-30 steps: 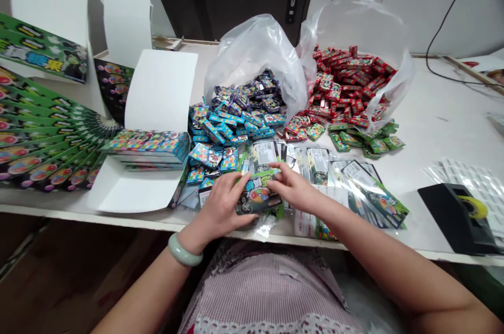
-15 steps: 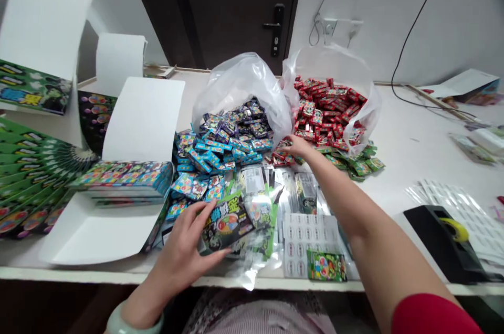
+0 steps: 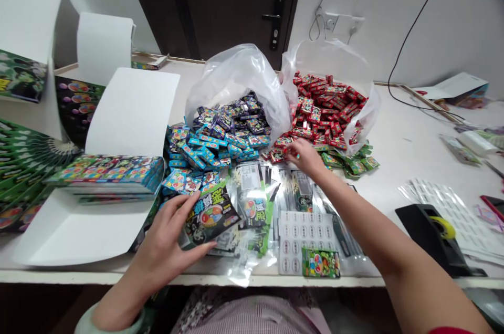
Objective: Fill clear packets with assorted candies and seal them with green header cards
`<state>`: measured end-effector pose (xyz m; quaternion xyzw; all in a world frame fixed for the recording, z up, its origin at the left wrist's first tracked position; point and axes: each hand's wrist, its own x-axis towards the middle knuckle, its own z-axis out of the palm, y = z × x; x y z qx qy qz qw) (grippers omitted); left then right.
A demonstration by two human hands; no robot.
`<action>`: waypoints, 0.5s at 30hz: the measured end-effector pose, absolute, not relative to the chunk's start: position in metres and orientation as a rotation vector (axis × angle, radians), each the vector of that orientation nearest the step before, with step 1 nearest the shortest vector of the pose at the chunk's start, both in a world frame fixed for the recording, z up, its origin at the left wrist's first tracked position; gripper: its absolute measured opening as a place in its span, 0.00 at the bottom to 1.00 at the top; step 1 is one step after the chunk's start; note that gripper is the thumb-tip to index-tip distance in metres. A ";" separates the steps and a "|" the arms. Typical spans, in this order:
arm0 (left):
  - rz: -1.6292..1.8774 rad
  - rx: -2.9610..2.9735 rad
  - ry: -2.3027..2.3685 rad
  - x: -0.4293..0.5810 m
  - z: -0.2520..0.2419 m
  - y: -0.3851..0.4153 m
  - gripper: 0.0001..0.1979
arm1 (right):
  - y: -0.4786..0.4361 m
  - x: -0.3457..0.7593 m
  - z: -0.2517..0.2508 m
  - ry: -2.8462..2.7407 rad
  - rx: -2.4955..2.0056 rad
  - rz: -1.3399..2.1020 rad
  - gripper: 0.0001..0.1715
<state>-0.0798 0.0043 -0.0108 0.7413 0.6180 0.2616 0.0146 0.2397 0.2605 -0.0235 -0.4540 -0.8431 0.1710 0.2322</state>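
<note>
My left hand (image 3: 167, 242) grips a green and black printed pouch (image 3: 208, 216) near the table's front edge, thumb on its top. My right hand (image 3: 305, 155) reaches forward to the edge of the red packet pile (image 3: 328, 108), its fingers pinched on a small red packet. A heap of blue and purple packets (image 3: 224, 132) spills from a clear plastic bag (image 3: 240, 74) between the two hands. Several empty clear pouches (image 3: 271, 192) lie flat in front of me, and a small green packet (image 3: 321, 263) lies by the front edge.
An open white carton (image 3: 94, 218) with a stack of filled pouches (image 3: 108, 174) sits at the left, beside fanned green cartons (image 3: 23, 166). A black tape dispenser (image 3: 433, 237) and sticker sheets (image 3: 452, 208) are at the right. Green packets (image 3: 356, 163) lie beside the red pile.
My right hand left the pouch, reached out to the red pile and has drawn back slightly with a packet. My left hand kept the pouch. The view tilted up.
</note>
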 end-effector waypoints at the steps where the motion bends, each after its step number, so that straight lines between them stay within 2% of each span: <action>1: 0.798 2.311 1.921 -0.079 -0.011 0.004 0.42 | 0.254 0.239 -0.026 -2.382 -1.197 0.485 0.11; 3: 0.786 2.314 1.928 -0.079 -0.011 0.002 0.43 | 0.246 0.240 -0.030 -2.468 -1.134 0.510 0.17; 7: 0.793 2.324 1.952 -0.080 -0.008 -0.002 0.42 | 0.253 0.243 -0.037 -2.479 -1.216 0.478 0.46; 8: 0.784 2.333 1.943 -0.080 -0.007 -0.001 0.42 | 0.255 0.243 -0.038 -2.483 -1.242 0.473 0.50; 9: 0.770 2.343 1.926 -0.079 -0.006 -0.001 0.43 | 0.256 0.242 -0.039 -2.488 -1.260 0.470 0.51; 13: 0.736 2.367 1.879 -0.075 -0.006 0.004 0.45 | 0.244 0.235 -0.035 -2.452 -1.269 0.416 0.44; 15: 0.769 2.369 1.892 -0.073 -0.008 0.008 0.45 | 0.223 0.230 -0.023 -2.437 -1.158 0.383 0.47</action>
